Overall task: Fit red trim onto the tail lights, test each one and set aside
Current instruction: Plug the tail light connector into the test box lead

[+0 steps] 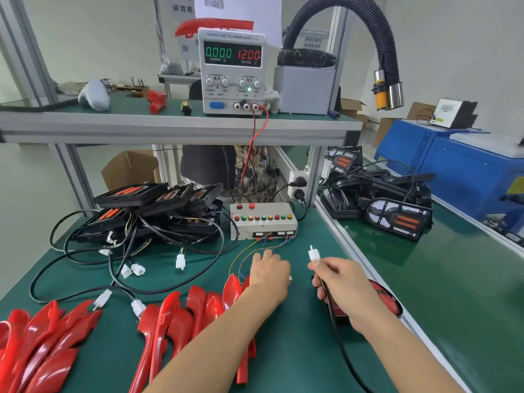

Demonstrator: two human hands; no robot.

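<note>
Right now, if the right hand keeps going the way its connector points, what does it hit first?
Probably the tester box: the right hand aims its white connector up-table toward the box's front sockets. Only loose thin wires lie near; depth is uncertain.

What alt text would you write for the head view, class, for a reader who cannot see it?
A person's right hand pinches a white connector while the left hand reaches toward the test box wires. Red trim pieces lie in front; a power supply reads 12.00 volts.

Glossy red plastic trim pieces (175, 316) lie on a matt green mat (297, 350), beside a brushed aluminium frame (170, 129).
</note>
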